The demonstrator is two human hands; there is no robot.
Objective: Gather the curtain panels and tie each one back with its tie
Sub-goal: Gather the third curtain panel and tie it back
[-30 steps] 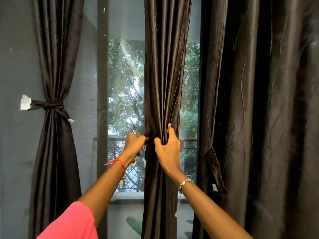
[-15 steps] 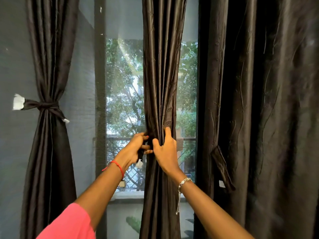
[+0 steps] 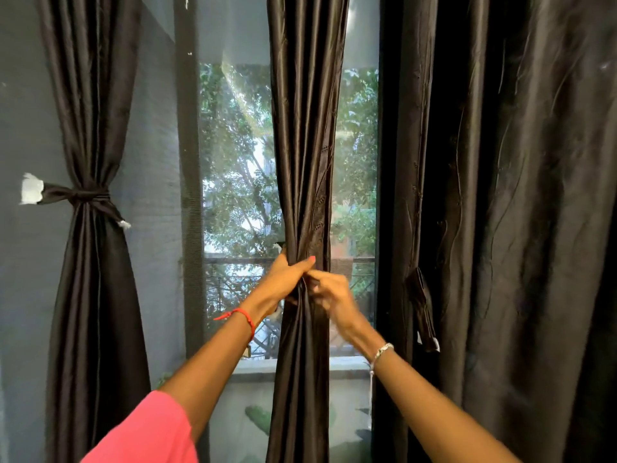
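I'm squeezing the middle curtain panel (image 3: 305,145) into one narrow column, dead centre of the frame, right in front of the window (image 3: 237,162). My left hand (image 3: 283,279) is wrapping round it from the left, with the thumb (image 3: 309,262) lying across the front folds. I'm clamping the bunch at waist height so the fabric isn't fanning out while a tie goes on.

My right hand (image 3: 330,297) is coming in just beside it, at the front of the bunch and slightly lower. Its fingers are curling toward the folds, but it's blurring, so I cannot tell whether they're pinching anything or closing on nothing. This panel's own tie isn't showing clearly.

I'm reaching both hands up from the bottom edge, wrists converging on that one spot, the left one higher.

Over at the left of the frame, the left curtain panel (image 3: 90,95) is already hanging cinched by its knotted tie (image 3: 83,196). On the right, the right curtain panel (image 3: 500,228) is hanging loose and wide, its dangling tie (image 3: 421,305) drooping at the inner edge. By my reckoning that one is waiting its turn.
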